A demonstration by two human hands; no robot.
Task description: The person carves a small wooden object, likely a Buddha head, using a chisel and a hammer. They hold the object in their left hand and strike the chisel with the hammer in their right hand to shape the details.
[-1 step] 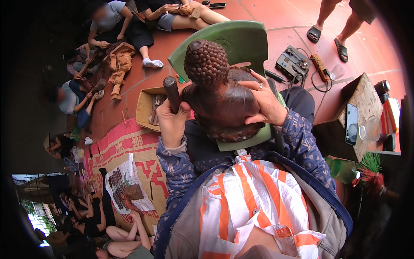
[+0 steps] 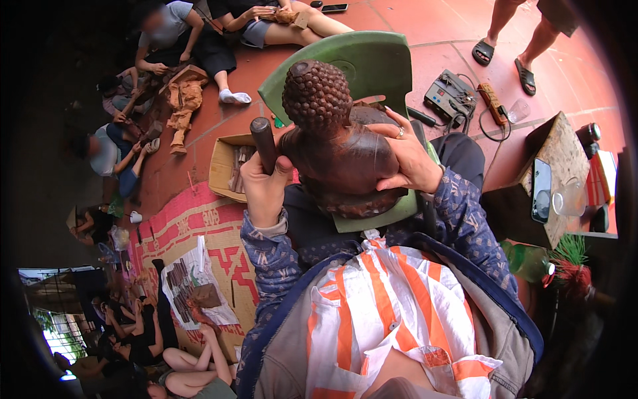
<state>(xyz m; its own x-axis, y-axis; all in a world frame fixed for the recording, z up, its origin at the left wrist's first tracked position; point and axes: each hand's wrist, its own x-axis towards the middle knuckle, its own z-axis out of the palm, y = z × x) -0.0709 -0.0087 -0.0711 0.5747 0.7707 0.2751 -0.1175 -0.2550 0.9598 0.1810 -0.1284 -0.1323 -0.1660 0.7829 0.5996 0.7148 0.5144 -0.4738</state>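
Note:
A dark brown carved Buddha statue (image 2: 342, 163), its head covered in small round curls, stands between my hands over a green plastic chair (image 2: 375, 63). My right hand (image 2: 413, 159), with a ring on one finger, is wrapped around the statue's shoulder, the thumb pressing on its back. Closed around a dark round rod (image 2: 264, 141), my left hand (image 2: 266, 189) is beside the statue's other shoulder. The rod points up and its lower part is hidden in the palm. The statue's front side is mostly turned away from me.
A cardboard box (image 2: 219, 166) with wooden pieces stands left. Tools (image 2: 179, 282) lie on paper over a patterned mat. A grey control box (image 2: 452, 93) with cables and an orange power strip (image 2: 492, 103) lie right. A phone (image 2: 541, 189) rests on a block. Several people sit left.

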